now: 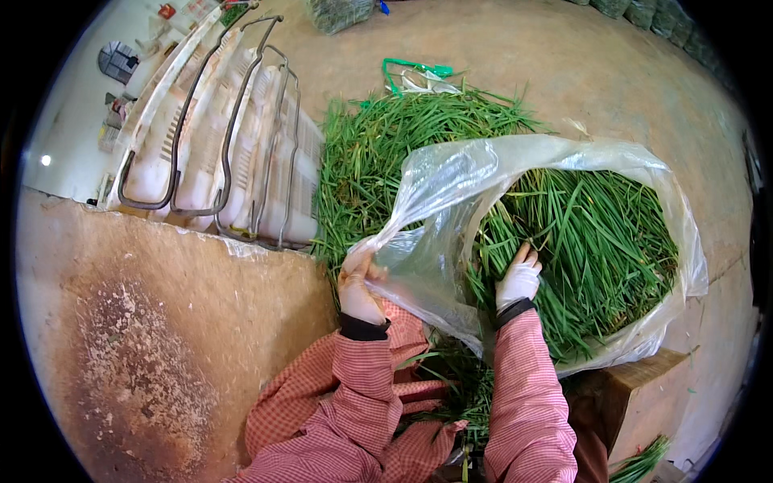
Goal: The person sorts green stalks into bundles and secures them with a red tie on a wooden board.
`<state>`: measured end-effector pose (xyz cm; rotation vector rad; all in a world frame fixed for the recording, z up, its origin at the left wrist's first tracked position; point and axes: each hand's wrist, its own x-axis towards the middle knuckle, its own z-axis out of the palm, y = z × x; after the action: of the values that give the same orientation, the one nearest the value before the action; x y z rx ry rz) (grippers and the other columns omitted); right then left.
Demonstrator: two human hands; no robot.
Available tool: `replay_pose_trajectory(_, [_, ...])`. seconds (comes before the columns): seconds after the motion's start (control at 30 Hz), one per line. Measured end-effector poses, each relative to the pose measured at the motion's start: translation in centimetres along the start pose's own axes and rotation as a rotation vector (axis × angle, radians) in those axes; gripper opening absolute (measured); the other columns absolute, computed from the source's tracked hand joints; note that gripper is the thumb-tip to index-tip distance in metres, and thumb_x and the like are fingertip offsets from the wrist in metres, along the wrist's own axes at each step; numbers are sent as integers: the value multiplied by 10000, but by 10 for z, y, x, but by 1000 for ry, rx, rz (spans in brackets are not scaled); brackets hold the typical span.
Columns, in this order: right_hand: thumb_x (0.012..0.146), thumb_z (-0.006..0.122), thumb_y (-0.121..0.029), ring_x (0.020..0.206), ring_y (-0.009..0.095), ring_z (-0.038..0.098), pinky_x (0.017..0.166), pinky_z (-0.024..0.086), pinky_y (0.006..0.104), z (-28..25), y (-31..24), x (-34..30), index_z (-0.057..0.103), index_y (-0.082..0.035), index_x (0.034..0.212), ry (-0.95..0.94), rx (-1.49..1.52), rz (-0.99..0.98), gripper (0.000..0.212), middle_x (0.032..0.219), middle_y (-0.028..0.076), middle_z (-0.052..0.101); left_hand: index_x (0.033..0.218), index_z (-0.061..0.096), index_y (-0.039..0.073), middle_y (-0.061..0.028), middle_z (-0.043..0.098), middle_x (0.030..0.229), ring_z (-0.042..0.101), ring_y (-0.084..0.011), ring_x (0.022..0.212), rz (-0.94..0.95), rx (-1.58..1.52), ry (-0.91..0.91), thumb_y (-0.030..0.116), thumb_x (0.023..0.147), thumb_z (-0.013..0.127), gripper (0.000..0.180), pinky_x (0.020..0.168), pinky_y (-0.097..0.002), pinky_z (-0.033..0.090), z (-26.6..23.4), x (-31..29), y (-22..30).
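Note:
A large clear plastic bag (455,165) lies open in front of me, full of long, thin green leaves (596,241) that look like chives. My left hand (362,286) is closed on the gathered rim of the bag at its left side, holding it up. Inside the mouth, my right hand (519,278) rests among the leaves at their left edge. Its fingers are curled together on some of them, and the fingertips are partly covered. Both hands wear pale thin gloves with fingers showing bare. Behind the bag, a loose heap of the same leaves (362,153) spreads over the floor.
White plastic crates (193,153) with dark metal handles stand at the left, beside a low stained ledge (145,338). Green strapping (435,71) lies beyond the heap. A wooden stool (644,394) is at lower right, with a small chive bundle (644,460). Full bags line the far edge.

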<state>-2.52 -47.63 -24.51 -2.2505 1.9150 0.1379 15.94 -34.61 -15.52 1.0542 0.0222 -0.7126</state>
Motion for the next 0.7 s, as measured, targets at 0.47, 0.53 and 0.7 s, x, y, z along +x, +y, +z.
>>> replay_pose_trajectory(0.47, [550,652,-1,780,211,570,715,442,287,9,97,-49,495,-24,1017,112,1087,50,493,887,102,587,1203,311,-48,-165,409,1172,424,-228,1060,826,569,-517,-15,657,536,591,902,-347,336,79,-146,-45])
replay_pose_trajectory(0.53, [561,648,8,786,192,566,719,443,280,29,115,-48,486,-12,1028,137,1141,87,494,900,98,585,1245,267,-14,-176,344,1245,372,-242,1128,691,778,-780,21,643,587,683,923,-367,320,89,-164,-72])
replay_pose_trajectory(0.7, [572,646,4,795,171,559,736,439,274,19,112,-54,493,-9,1048,91,1209,76,500,901,93,583,1304,-15,17,-236,106,1330,142,-307,1238,-178,597,-370,311,534,760,1132,1004,-402,162,74,-96,-173])
